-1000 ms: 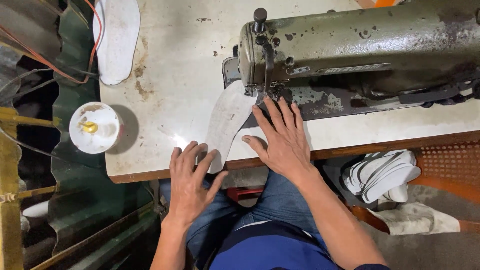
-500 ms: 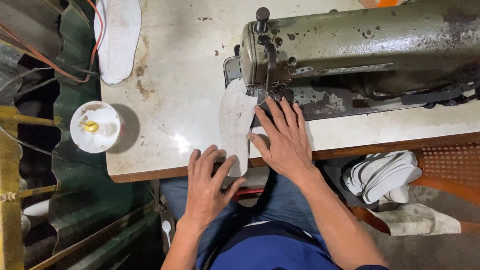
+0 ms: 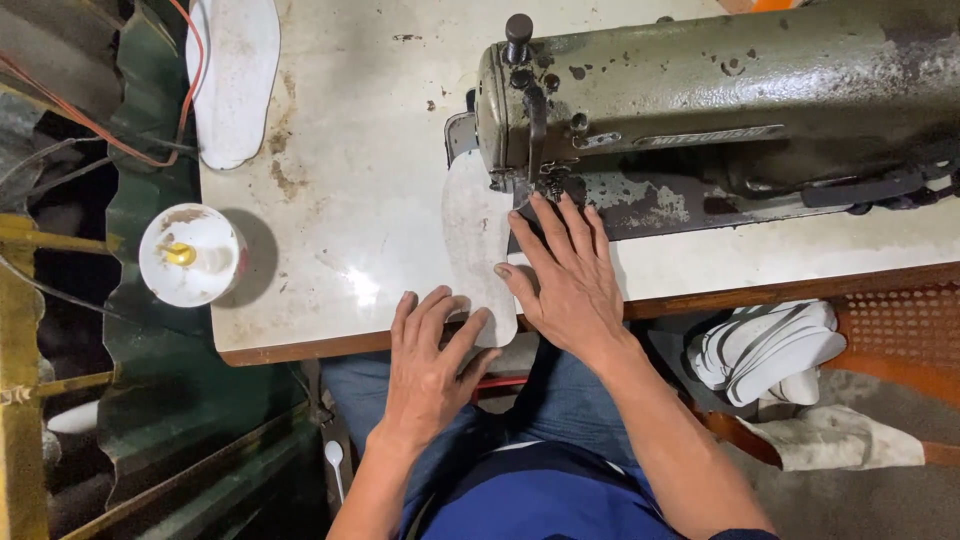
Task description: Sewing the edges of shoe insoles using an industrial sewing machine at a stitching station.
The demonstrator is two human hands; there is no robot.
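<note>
Insole piece point(image 3: 476, 240), pale grey and sole-shaped, is laid flat on the worn white table point(image 3: 330, 200), its far end tucked under the head of the sewing machine point(image 3: 720, 80) and its near end reaching the table's front edge.

Right hand point(image 3: 565, 275) is spread flat, fingers apart and extended, pressed on the machine bed just beside the right edge of the insole piece; its fingertips point(image 3: 545, 200) are set close below the needle area, and the thumb is rested against the piece's edge. Nothing is gripped.

Left hand point(image 3: 430, 360) is placed palm down with fingers fanned, its fingertips laid on the near end of the insole piece at the table edge, the palm hanging past the edge. Nothing is clasped.

Beyond the left hand, to its far left, a second white insole point(image 3: 235, 80) is seen lying on the table corner. Left of that hand, off the table, a round white pot point(image 3: 190, 255) with a yellow item inside is stood. Right of the right hand, below table level, a stack of white insoles point(image 3: 770, 345) is kept. Blue trousers point(image 3: 570, 400) are seen beneath both wrists.
</note>
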